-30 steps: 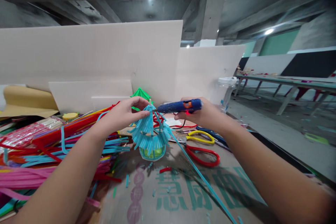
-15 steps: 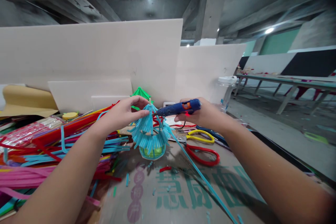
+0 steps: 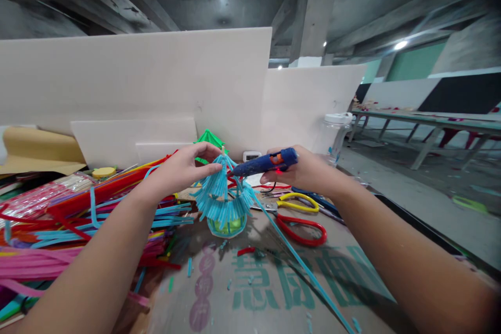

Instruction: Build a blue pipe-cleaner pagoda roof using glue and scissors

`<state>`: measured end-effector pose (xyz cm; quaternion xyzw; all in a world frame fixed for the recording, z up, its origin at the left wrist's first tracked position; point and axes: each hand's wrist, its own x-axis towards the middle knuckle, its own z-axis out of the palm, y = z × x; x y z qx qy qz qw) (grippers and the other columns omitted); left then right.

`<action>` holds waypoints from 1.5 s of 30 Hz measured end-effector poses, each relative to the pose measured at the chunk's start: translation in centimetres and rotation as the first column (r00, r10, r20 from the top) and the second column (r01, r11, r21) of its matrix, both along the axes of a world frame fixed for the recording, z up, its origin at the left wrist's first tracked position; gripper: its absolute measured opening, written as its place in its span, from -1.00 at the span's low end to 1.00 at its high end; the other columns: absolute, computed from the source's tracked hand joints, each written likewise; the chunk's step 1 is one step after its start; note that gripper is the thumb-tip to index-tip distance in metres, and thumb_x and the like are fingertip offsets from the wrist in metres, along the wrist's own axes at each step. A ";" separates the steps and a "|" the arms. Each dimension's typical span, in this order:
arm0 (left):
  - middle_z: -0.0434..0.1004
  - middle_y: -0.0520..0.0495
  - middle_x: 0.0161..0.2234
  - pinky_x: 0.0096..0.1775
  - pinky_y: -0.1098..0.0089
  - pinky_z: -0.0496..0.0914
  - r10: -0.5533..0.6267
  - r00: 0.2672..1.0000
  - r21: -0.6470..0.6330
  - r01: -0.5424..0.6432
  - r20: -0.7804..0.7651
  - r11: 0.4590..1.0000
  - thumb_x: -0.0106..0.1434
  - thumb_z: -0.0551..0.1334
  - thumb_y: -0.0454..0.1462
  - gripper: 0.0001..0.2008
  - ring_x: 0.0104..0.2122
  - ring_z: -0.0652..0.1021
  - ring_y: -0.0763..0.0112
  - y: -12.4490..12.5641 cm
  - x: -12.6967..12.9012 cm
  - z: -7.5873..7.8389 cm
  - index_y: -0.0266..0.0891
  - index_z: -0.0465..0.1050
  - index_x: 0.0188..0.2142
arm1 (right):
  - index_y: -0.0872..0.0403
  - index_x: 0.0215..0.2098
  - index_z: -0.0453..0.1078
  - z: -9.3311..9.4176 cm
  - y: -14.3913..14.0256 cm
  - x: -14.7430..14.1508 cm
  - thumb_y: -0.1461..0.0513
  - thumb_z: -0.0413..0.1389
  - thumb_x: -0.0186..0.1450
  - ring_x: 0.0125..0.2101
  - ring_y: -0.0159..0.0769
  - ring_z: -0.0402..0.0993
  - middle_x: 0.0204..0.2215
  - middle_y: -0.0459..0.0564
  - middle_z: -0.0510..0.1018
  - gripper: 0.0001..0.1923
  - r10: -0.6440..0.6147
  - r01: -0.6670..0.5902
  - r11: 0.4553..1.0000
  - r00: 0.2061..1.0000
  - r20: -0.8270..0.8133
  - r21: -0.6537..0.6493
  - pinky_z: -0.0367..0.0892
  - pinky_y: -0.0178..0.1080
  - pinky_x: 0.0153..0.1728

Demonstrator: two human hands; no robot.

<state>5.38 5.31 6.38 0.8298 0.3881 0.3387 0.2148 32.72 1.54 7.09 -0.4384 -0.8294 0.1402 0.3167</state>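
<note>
A small tiered pavilion model (image 3: 224, 209), covered in light-blue pipe cleaners, stands upright on the cardboard. My left hand (image 3: 195, 164) pinches the upper roof of this model between thumb and fingers. In my right hand (image 3: 299, 169) is a dark-blue hot glue gun (image 3: 266, 162) with a red light glowing on it. Its nozzle points left at the upper roof, close to my left thumb; whether it touches cannot be made out. A long light-blue pipe cleaner (image 3: 301, 263) runs from the model's right side toward the front edge.
Bundles of coloured pipe cleaners (image 3: 43, 263) lie at the left. Scissors (image 3: 301, 229) with red and yellow handles rest right of the model. A clear plastic bottle (image 3: 332, 138) stands behind my right hand. White boards (image 3: 156, 78) rise at the back, near a green model (image 3: 209, 138).
The glue gun has tipped slightly, its nozzle now a little lower and further right on the upper roof. My left hand keeps its pinch in nearly the same place.
</note>
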 end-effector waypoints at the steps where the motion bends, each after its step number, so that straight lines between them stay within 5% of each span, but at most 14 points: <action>1: 0.55 -0.12 -0.07 -0.13 0.24 0.44 -0.003 1.000 0.001 0.003 -0.001 1.000 0.18 0.25 0.03 -0.55 -0.11 0.56 0.18 0.0 0.0 0.0 -0.17 0.43 -0.05 | 0.08 -0.40 0.48 0.0 0.0 0.0 -0.01 0.27 0.10 -0.55 -0.42 0.21 -0.60 -0.16 0.37 -0.68 -0.013 0.013 1.000 1.000 0.001 0.008 0.10 -0.36 -0.55; 9: 0.54 -0.10 -0.08 -0.18 0.26 0.44 -0.008 1.000 -0.030 0.009 0.015 1.000 0.18 0.25 0.04 -0.56 -0.12 0.56 0.18 0.0 0.0 0.0 -0.16 0.42 -0.05 | 0.07 -0.43 0.46 0.2 -0.2 -0.4 -0.02 0.28 0.08 -0.57 -0.41 0.22 -0.63 -0.15 0.37 -0.67 -0.097 0.097 0.995 0.994 -0.042 -0.001 0.10 -0.33 -0.56; 22: 0.56 -0.08 -0.10 -0.09 0.22 0.43 -0.019 1.000 0.008 0.019 -0.001 1.000 0.21 0.25 -0.01 -0.60 -0.11 0.56 0.19 -0.1 0.0 0.2 -0.17 0.44 -0.06 | 0.06 -0.10 0.50 0.9 -0.4 0.7 -0.01 0.19 0.21 -0.35 -0.27 0.47 -0.34 -0.04 0.61 -0.59 0.215 -0.215 0.970 0.977 -0.011 -0.118 0.30 -0.30 -0.38; 31: 0.57 -0.08 -0.10 -0.09 0.21 0.43 -0.012 1.000 0.002 0.012 -0.006 1.000 0.21 0.25 -0.02 -0.60 -0.10 0.56 0.19 -0.2 0.1 0.2 -0.17 0.43 -0.05 | 0.11 -0.35 0.40 0.7 0.1 0.8 -0.02 0.25 0.14 -0.47 -0.36 0.33 -0.52 -0.11 0.45 -0.63 0.201 -0.200 0.976 0.980 0.005 -0.086 0.20 -0.32 -0.45; 45: 0.57 -0.08 -0.10 -0.08 0.20 0.44 -0.015 1.000 0.011 0.015 -0.016 1.000 0.20 0.25 -0.01 -0.60 -0.09 0.56 0.18 0.0 0.1 0.2 -0.16 0.43 -0.06 | 0.08 -0.35 0.39 0.2 -0.1 0.5 0.00 0.23 0.18 -0.54 -0.46 0.19 -0.58 -0.20 0.29 -0.68 0.176 -0.182 0.981 0.982 -0.074 -0.069 0.08 -0.38 -0.55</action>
